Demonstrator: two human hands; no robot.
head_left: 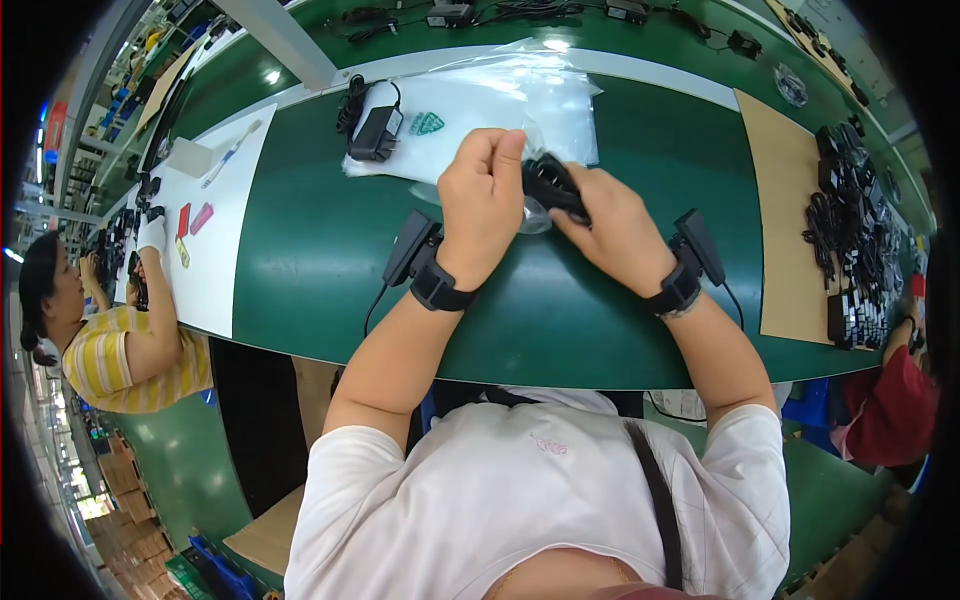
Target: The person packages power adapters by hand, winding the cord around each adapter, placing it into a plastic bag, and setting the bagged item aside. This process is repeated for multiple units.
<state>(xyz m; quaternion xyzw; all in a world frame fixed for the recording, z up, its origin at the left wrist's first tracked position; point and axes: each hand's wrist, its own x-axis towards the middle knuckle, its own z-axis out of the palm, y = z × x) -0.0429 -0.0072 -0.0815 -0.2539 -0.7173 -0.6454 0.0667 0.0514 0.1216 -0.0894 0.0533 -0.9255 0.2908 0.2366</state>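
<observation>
My right hand [618,225] is closed around a black power adapter [553,188] with its bundled cable, above the green table. Close beside it on the left, my left hand [482,205] has its fingers pinched together on a clear plastic bag [535,218]. Parts of the bag show between the hands and below the adapter; its opening is hidden by my fingers. Beyond my hands lies a stack of clear plastic bags [480,110]. A second black adapter [376,133] with a coiled cable rests on the stack's left end.
At the right, many bundled black adapters [845,230] are piled over a cardboard sheet [785,200]. A white sheet [240,190] with small items covers the left side, where a co-worker in yellow stripes [130,350] sits. A metal post [275,40] rises at the back left.
</observation>
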